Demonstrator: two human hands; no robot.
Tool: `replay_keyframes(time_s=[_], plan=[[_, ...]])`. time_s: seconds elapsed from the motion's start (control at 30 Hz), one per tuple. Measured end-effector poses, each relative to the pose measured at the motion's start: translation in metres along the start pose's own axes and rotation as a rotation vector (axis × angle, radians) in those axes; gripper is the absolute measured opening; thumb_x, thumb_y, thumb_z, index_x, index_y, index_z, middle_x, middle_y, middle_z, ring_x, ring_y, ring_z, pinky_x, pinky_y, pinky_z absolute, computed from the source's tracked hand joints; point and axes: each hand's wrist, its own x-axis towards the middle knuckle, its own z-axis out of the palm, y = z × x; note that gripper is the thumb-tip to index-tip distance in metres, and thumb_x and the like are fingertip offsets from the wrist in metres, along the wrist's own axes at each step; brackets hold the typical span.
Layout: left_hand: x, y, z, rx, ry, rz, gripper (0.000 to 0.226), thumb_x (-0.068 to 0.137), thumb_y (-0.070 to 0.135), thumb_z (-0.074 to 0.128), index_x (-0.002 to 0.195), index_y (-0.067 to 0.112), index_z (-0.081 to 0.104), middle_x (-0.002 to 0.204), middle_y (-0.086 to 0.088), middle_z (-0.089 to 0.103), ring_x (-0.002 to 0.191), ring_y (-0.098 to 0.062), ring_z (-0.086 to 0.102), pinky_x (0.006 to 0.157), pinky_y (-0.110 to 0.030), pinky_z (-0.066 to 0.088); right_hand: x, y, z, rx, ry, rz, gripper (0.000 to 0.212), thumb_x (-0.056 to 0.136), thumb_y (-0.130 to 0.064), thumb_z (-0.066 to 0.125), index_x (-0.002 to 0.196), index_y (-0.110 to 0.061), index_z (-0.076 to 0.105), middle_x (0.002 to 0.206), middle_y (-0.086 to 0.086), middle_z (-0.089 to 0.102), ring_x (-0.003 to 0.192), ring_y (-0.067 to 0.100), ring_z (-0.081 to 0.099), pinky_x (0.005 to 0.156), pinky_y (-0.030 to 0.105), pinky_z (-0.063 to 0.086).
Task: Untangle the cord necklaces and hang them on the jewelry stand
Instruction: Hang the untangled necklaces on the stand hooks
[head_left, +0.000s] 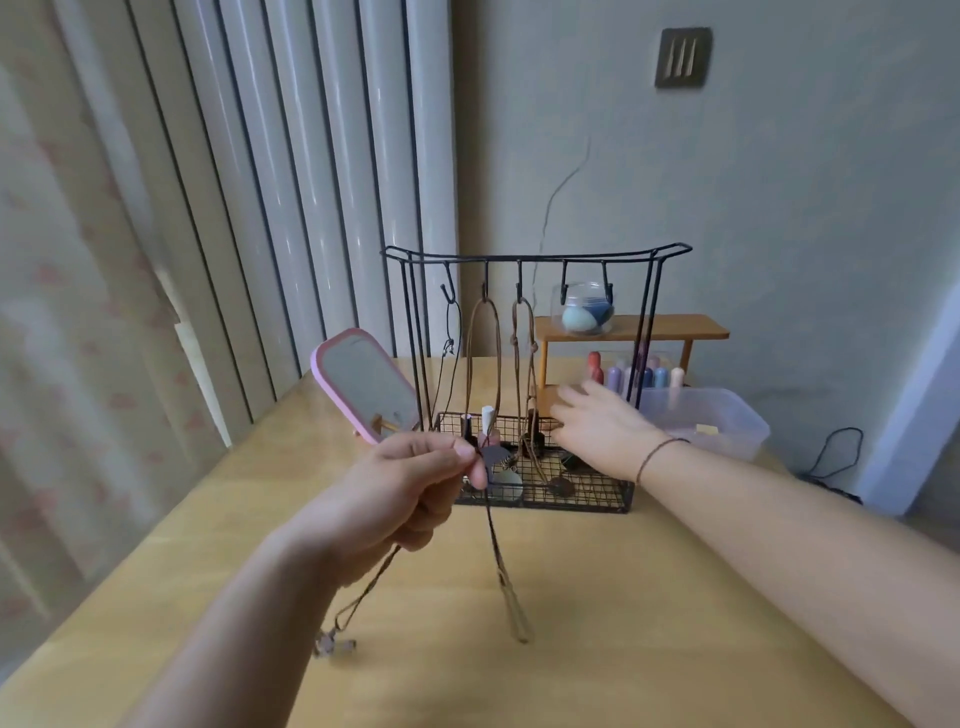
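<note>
A black wire jewelry stand (535, 255) with several hooks stands at the back of the wooden table. Three cord necklaces hang from its left hooks: a thin black one (451, 332), a brown one (484, 353) and a knotted brown one (523, 343). My left hand (400, 493) pinches a dark cord necklace (496, 540) in front of the stand; its strands hang down to the table, with a pendant (332, 644) at one end. My right hand (597, 421) is spread with straight fingers beside the stand's mesh tray, holding nothing. The frame is motion-blurred.
A pink-framed mirror (363, 384) leans left of the stand. Behind it, a small wooden shelf (634, 328) carries a clear jar with sponges (584, 309) and several small bottles below. A clear plastic box (711, 421) sits at the right. Curtains hang at the left.
</note>
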Motion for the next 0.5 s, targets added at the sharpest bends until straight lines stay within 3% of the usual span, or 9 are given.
replay_keyframes(time_s=[0.23,0.5], plan=[[0.017,-0.032,0.014,0.025,0.081,-0.008,0.032,0.104,0.021,0.043,0.082,0.014,0.065,0.056,0.006,0.026,0.05,-0.011,0.019,0.046,-0.022,0.016,0.008,0.006,0.018,-0.012,-0.049,-0.029,0.038,0.085,-0.021,0.072,0.122,-0.022,0.065,0.132,0.006,0.053,0.13,0.029,0.038,0.104,0.044,0.038],[0.058,-0.047,0.052,0.148,0.125,0.004,0.032,0.105,0.022,0.045,0.079,0.017,0.065,0.056,0.007,0.033,0.048,-0.01,0.025,0.046,-0.024,0.019,0.017,0.007,0.02,-0.041,-0.016,-0.076,0.027,0.09,-0.028,0.066,0.116,-0.021,0.066,0.12,0.003,0.06,0.122,0.027,0.041,0.097,0.042,0.04]])
